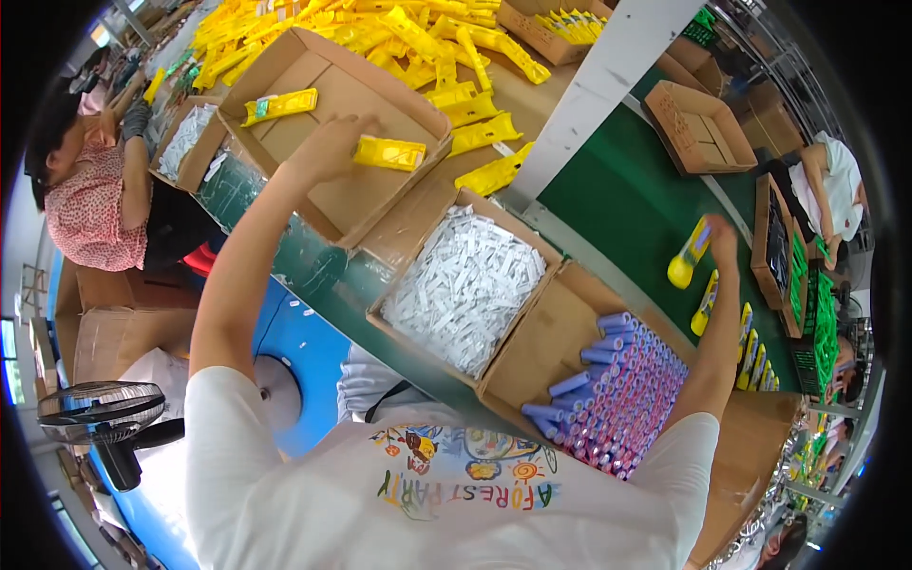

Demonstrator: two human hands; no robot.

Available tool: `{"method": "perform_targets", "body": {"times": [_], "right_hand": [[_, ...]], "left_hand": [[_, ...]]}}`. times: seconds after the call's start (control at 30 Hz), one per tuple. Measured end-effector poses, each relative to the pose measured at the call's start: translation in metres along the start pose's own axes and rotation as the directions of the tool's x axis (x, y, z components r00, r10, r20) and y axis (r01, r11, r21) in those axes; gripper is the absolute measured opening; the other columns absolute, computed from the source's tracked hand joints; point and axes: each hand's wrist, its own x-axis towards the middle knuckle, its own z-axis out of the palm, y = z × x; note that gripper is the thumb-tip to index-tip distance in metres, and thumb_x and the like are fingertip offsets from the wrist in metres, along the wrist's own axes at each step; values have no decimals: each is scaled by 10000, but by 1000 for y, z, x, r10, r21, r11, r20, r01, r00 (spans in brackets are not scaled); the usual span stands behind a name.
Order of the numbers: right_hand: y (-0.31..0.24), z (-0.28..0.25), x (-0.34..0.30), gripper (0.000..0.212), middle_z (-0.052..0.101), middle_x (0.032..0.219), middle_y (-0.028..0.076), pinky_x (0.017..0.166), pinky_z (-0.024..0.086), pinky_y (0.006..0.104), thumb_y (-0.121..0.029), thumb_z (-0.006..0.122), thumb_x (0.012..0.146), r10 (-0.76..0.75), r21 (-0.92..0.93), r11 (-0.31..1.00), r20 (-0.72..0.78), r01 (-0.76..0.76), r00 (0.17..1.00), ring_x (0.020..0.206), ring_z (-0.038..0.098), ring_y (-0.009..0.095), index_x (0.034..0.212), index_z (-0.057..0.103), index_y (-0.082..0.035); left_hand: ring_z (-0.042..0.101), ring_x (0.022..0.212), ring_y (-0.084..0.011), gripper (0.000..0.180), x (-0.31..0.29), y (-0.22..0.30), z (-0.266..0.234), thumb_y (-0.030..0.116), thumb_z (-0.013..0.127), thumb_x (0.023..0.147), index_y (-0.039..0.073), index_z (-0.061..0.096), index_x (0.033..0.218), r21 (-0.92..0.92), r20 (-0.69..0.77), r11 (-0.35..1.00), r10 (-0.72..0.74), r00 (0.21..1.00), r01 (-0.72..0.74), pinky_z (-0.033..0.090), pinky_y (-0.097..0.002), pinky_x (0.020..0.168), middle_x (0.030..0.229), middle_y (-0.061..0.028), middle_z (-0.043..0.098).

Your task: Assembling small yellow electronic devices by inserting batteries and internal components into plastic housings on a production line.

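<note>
My left hand [334, 148] reaches into a shallow cardboard box [323, 204] at the upper left. Its fingers are stretched out, right beside a yellow plastic half-shell [389, 154]; whether they touch it I cannot tell. Another yellow half-shell [280, 106] with a green part inside lies in the same box. At the right, over the green belt, my right hand [722, 237] grips the end of a yellow plastic shell with a purple tube [688, 255] in it, its rounded end pointing down. Similar yellow pieces [705, 304] lie in a row on the belt below this hand.
Before me stand a box of small white strips [465, 285] and a box of purple tubes [627, 389]. Yellow shells [418, 43] are heaped at the back. A white metal post [608, 95] rises beside the green belt [608, 180]. Co-workers [95, 204] sit nearby; a fan [104, 413] stands left.
</note>
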Motion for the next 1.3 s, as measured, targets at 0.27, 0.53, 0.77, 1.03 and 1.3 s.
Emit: {"method": "perform_targets", "body": {"times": [0.27,0.53,0.77,1.03,1.3], "right_hand": [[-279,-58,-63,303,607,1145,168,924,453,378,-80,582,879,-161,250,952,-76,175,984,1085,576,330,1180,579,-44],[-450,-79,-171,299,620,1067,63,782,497,302,-81,679,766,-764,420,475,-240,774,599,994,589,225,1063,642,-84],[-476,-83,-192,156,617,753,55,501,472,228,-73,704,782,-150,748,661,54,60,987,535,612,104,853,589,5],[-480,-70,-216,146,560,675,62,464,459,281,-56,714,717,-148,391,876,-340,283,929,516,603,171,757,574,-36],[-470,-58,-247,140,574,721,56,486,472,311,-125,714,727,-324,286,872,-271,398,906,559,584,218,790,597,-79]], "left_hand": [[646,737,-174,528,-47,140,-65,186,709,820,28,482,1270,-832,498,-308,-49,866,461,544,-329,653,953,-82,619],[608,914,-198,495,-95,224,-15,35,564,881,102,346,1320,-653,502,-692,-93,860,307,525,-351,768,1100,-95,550],[565,812,-179,439,-123,260,-10,75,414,846,76,270,1260,-946,239,-264,-179,954,187,489,-324,736,1035,-111,514],[439,1137,-186,405,-131,261,11,215,318,954,23,303,1310,-980,175,-124,-150,973,157,324,-320,1002,1230,-121,438],[540,894,-146,298,-126,261,1,64,457,942,41,315,1203,-945,324,-97,-147,935,312,462,-286,796,1040,-83,508]]}}
